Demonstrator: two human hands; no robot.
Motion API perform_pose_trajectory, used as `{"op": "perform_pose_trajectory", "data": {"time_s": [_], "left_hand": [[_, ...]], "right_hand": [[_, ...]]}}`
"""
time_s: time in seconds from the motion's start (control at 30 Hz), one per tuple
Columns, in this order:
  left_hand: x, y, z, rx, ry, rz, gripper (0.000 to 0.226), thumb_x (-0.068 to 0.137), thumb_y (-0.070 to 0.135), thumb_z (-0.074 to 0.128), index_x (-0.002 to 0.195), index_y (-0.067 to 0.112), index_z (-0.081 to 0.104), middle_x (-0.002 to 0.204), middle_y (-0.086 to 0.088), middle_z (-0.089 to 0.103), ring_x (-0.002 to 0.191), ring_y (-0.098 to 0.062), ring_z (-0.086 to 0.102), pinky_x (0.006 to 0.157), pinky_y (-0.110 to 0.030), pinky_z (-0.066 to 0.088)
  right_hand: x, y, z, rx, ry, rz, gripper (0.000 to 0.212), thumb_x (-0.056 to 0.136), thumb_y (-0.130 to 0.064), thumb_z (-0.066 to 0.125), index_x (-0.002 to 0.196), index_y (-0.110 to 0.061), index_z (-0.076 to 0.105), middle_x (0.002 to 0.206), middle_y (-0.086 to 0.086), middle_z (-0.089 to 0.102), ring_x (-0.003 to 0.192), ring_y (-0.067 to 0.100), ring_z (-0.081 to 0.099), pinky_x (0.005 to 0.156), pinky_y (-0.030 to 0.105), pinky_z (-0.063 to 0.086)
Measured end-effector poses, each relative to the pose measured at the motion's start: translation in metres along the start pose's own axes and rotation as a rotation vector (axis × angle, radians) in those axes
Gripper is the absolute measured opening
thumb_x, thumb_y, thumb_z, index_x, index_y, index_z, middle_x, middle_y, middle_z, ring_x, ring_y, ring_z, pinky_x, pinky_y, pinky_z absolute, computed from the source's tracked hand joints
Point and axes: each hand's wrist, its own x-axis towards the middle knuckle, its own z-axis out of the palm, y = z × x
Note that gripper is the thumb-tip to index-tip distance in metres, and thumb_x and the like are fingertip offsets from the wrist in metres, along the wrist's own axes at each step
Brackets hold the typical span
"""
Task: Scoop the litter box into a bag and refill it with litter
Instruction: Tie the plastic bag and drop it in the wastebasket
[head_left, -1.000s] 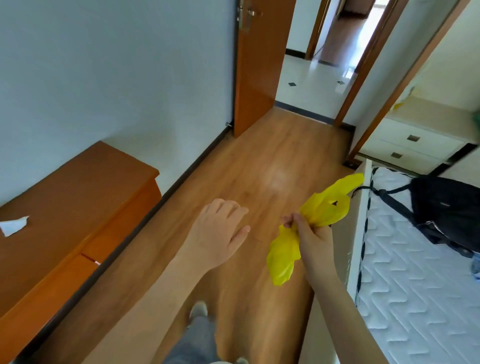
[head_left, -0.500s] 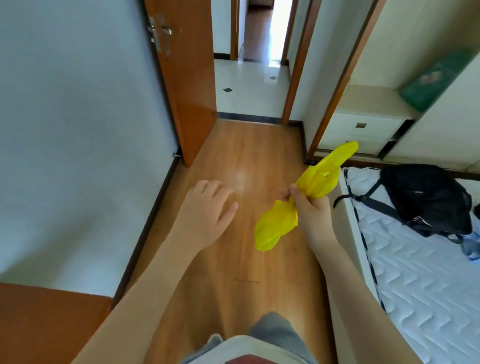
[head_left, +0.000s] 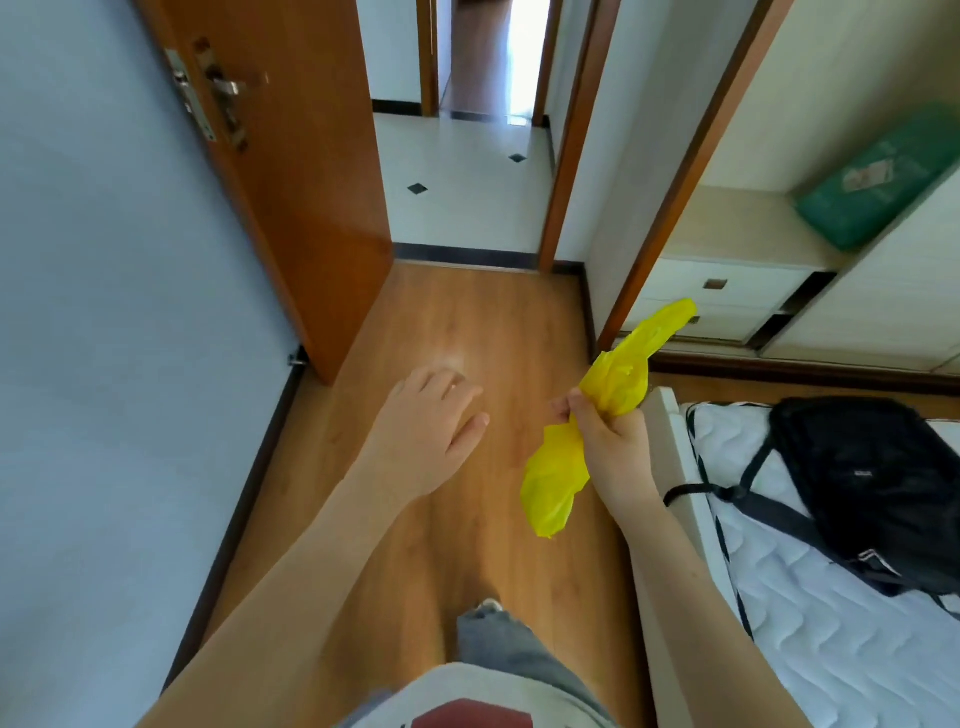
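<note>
The right hand (head_left: 610, 447) is clenched round the middle of a crumpled yellow plastic bag (head_left: 558, 478), just as it was a second ago, while the left hand (head_left: 431, 431) hangs empty with loose fingers over the wooden floor (head_left: 467, 322). The person has walked on: the low brown cabinet has gone from view, the mattress (head_left: 810, 613) with its black backpack (head_left: 872, 483) lies alongside, and the open door (head_left: 291, 197) and tiled hallway (head_left: 462, 208) are nearer. No litter box shows, so scooping has likely not begun.

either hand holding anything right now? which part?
The right hand grips the crumpled yellow bag around its bunched middle, both ends sticking out free. The left hand holds nothing, fingers relaxed.
</note>
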Motion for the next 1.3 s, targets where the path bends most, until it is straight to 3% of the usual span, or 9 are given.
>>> {"op": "perform_pose_trajectory", "data": {"time_s": [0.27,0.53,0.77,0.97,1.13,1.3], "left_hand": [[0.166,-0.042,0.014,0.022,-0.034,0.004,0.05,0.094,0.047,0.025,0.114,0.017,0.06,0.117,-0.004,0.061,0.108,-0.024,0.055,0.087,-0.037,0.05],[0.32,-0.114,0.052,-0.001,-0.046,0.089,0.047,0.094,0.046,0.027,0.112,0.019,0.061,0.112,0.0,0.063,0.101,-0.018,0.057,0.084,-0.031,0.048],[0.469,-0.143,0.054,-0.005,-0.107,0.289,0.051,0.094,0.048,0.023,0.118,0.02,0.059,0.117,0.001,0.059,0.109,-0.019,0.052,0.089,-0.033,0.046],[0.579,-0.11,0.084,-0.041,-0.187,0.516,0.054,0.094,0.049,0.023,0.121,0.019,0.058,0.117,0.001,0.059,0.11,-0.018,0.052,0.087,-0.032,0.046],[0.647,-0.051,0.132,-0.115,-0.194,0.691,0.047,0.093,0.045,0.032,0.112,0.017,0.064,0.107,0.0,0.065,0.099,-0.018,0.06,0.077,-0.028,0.05],[0.721,0.027,0.181,-0.108,-0.298,0.832,0.055,0.094,0.049,0.023,0.121,0.018,0.059,0.119,0.001,0.06,0.11,-0.018,0.054,0.089,-0.032,0.05]], "right_hand": [[0.168,-0.025,0.013,0.043,0.006,-0.008,0.027,0.097,-0.017,0.054,0.088,0.001,0.072,0.081,0.006,0.071,0.07,0.006,0.064,0.063,0.013,0.049],[0.319,-0.024,0.05,0.049,0.078,-0.014,0.027,0.097,-0.018,0.054,0.087,0.0,0.072,0.082,0.009,0.073,0.078,0.019,0.068,0.072,0.027,0.055],[0.422,-0.051,0.059,0.113,0.282,-0.009,0.031,0.098,-0.015,0.052,0.073,-0.007,0.07,0.078,0.006,0.072,0.08,0.021,0.069,0.076,0.031,0.056],[0.477,-0.062,0.018,0.12,0.507,0.001,0.031,0.098,-0.013,0.051,0.072,-0.008,0.068,0.077,0.001,0.072,0.076,0.013,0.068,0.068,0.018,0.053],[0.513,-0.041,-0.041,0.135,0.698,0.027,0.03,0.097,-0.013,0.052,0.073,-0.011,0.07,0.073,0.001,0.07,0.072,0.013,0.066,0.07,0.026,0.054],[0.552,-0.016,-0.122,0.142,0.874,0.106,0.039,0.097,-0.016,0.055,0.065,-0.027,0.074,0.072,-0.003,0.073,0.077,0.021,0.068,0.077,0.042,0.056]]}}
